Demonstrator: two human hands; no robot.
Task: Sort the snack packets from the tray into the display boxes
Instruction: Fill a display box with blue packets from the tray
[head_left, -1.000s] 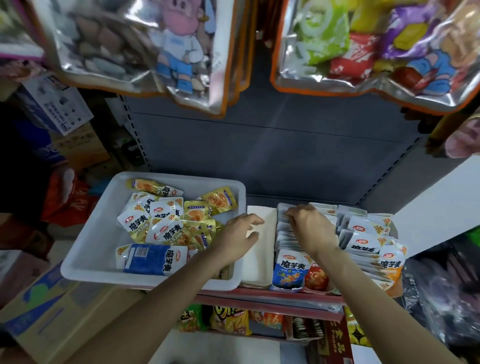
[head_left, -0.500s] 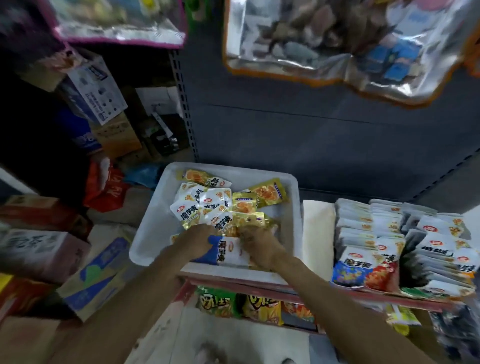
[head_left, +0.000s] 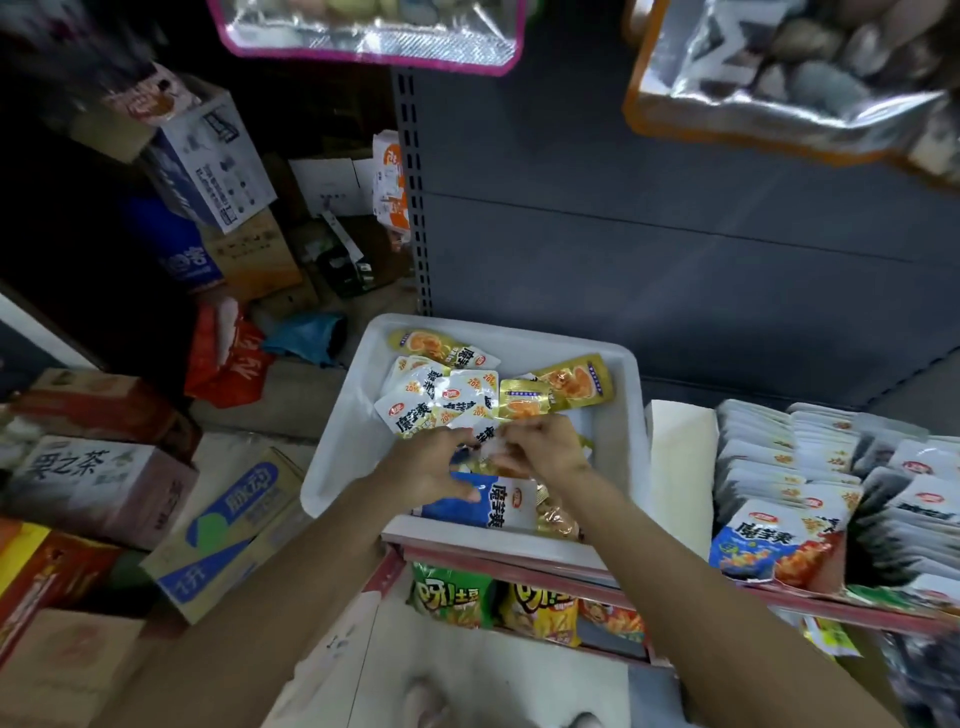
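Head view of a sorting step at a shop shelf. Both hands meet over the near half of the shallow white plastic tray (head_left: 343, 431), which rests on the red-edged shelf. The left hand (head_left: 428, 467) and the right hand (head_left: 540, 447) have their fingers curled toward one another around a small glossy packet (head_left: 491, 452); motion blur hides which fingers bear on it, so the grip is judged a two-handed pinch. The remaining loose white and gold foil snack packets (head_left: 467, 395) lie just beyond the fingertips toward the tray's far wall, and a larger blue-and-white pouch (head_left: 493, 504) lies beneath the wrists. The cardboard display boxes of upright white packets (head_left: 789, 467) stand to the right of the tray, separated from it by a pale empty box (head_left: 680, 457). The right hand is the nearer to those boxes, so the transfer would probably run rightward across the tray's right wall.
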